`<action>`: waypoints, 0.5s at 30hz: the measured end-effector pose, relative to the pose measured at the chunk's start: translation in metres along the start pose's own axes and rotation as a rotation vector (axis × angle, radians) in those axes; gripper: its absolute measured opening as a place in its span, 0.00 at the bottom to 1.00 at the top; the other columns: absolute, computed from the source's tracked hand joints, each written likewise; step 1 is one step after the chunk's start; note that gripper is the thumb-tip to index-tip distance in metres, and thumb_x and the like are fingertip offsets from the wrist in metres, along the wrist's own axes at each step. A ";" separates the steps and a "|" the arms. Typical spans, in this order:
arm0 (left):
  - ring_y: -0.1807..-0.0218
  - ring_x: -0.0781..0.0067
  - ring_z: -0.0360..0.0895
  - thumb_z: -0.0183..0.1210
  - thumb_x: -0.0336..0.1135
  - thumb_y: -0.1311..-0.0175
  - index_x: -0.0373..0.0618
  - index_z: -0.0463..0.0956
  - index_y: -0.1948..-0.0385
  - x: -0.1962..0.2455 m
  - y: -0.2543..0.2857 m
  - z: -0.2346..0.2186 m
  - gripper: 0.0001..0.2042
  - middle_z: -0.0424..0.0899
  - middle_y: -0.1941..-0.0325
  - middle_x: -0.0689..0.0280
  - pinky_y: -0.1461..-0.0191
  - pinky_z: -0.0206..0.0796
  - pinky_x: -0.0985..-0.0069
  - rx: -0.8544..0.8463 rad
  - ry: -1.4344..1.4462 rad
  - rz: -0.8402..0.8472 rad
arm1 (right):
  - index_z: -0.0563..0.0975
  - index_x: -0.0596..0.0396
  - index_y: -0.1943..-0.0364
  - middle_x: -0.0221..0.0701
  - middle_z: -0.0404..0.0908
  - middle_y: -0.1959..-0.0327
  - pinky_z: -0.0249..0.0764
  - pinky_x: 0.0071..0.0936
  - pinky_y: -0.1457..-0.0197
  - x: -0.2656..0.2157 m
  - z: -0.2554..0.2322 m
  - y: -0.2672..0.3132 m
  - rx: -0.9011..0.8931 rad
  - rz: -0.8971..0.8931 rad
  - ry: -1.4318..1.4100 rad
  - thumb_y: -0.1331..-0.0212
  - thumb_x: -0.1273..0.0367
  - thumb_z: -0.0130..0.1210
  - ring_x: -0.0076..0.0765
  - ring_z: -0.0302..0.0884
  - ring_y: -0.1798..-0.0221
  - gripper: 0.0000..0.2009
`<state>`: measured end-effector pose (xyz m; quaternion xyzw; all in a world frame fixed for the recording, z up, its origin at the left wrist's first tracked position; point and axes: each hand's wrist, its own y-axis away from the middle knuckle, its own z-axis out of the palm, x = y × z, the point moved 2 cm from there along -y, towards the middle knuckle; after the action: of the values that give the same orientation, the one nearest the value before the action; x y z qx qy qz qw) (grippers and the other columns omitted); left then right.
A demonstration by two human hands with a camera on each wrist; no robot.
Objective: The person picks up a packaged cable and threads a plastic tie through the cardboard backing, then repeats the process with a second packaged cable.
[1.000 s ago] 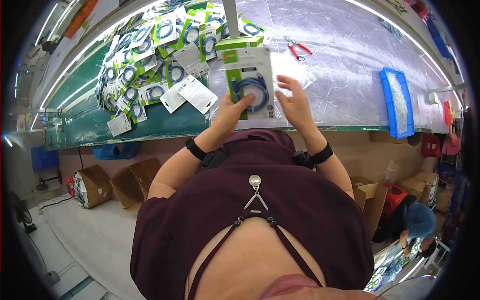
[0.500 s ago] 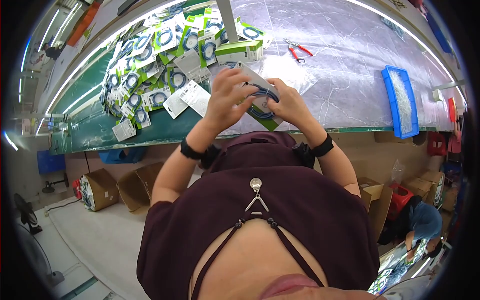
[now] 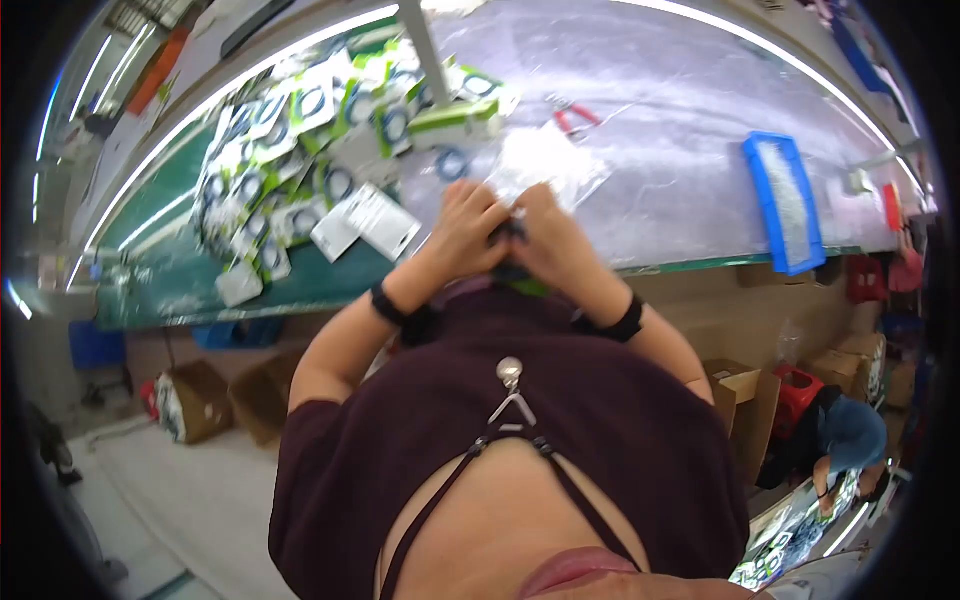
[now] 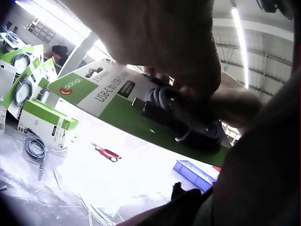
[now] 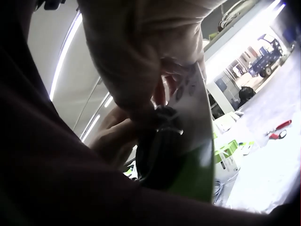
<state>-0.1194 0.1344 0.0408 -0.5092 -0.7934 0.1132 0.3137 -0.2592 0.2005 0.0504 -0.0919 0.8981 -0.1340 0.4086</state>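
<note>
A green and white card [image 4: 110, 92] printed "USB-C to USB-C" is held close to the body, tilted, its printed front and cable showing in the left wrist view. On that front lies a coiled dark cable [image 4: 159, 98] with a light tie strip round it. My left hand [image 3: 468, 228] has curled fingers on the coil. Opposite it, my right hand [image 3: 552, 240] pinches at the same coil, the two hands' fingertips meeting there. In the head view the hands hide most of the card. The right wrist view shows the card [image 5: 200, 127] edge-on beside the fingers.
Many carded cables [image 3: 290, 150] lie heaped on the left. Beyond the hands are a loose coiled cable [image 3: 452, 164], a green and white box [image 3: 455, 124], a post [image 3: 425, 55], clear plastic [image 3: 550, 165] and red-handled pliers [image 3: 577, 117]. A blue tray [image 3: 800, 262] of thin clear strips stands right.
The card was upright in my left hand, my right hand apart. Then my right hand held it tilted while my left fingers spread; now both hands meet on the cable, nearer the body.
</note>
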 end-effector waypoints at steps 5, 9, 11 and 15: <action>0.63 0.52 0.67 0.60 0.29 0.58 0.43 0.70 0.71 -0.007 0.016 0.016 0.11 0.68 0.70 0.57 0.59 0.60 0.62 0.065 0.046 -0.111 | 0.70 0.58 0.69 0.40 0.68 0.68 0.68 0.39 0.60 0.003 0.000 0.000 0.006 -0.227 0.328 0.59 0.71 0.53 0.47 0.68 0.63 0.11; 0.67 0.51 0.69 0.58 0.30 0.55 0.42 0.72 0.76 -0.033 0.032 0.073 0.06 0.70 0.74 0.56 0.64 0.63 0.63 -0.070 0.324 -0.220 | 0.73 0.58 0.65 0.40 0.72 0.69 0.69 0.41 0.59 0.085 0.039 0.014 -0.193 -0.098 0.168 0.59 0.70 0.55 0.49 0.71 0.62 0.14; 0.70 0.59 0.71 0.57 0.31 0.54 0.42 0.74 0.75 -0.056 0.051 0.120 0.06 0.73 0.74 0.60 0.66 0.64 0.66 -0.170 0.459 -0.204 | 0.75 0.56 0.64 0.40 0.76 0.70 0.71 0.42 0.61 0.104 0.054 0.022 -0.309 0.045 0.092 0.59 0.70 0.56 0.49 0.75 0.63 0.13; 0.66 0.79 0.71 0.57 0.34 0.54 0.38 0.75 0.69 -0.075 0.088 0.165 0.12 0.77 0.70 0.68 0.63 0.65 0.76 -0.660 0.901 -0.679 | 0.80 0.57 0.70 0.42 0.82 0.71 0.72 0.34 0.64 0.158 0.084 0.049 -0.608 0.411 -0.457 0.61 0.69 0.57 0.43 0.79 0.66 0.11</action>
<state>-0.1341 0.1315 -0.1600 -0.2977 -0.6940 -0.4662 0.4609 -0.3007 0.1894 -0.1301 -0.0548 0.7826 0.2448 0.5697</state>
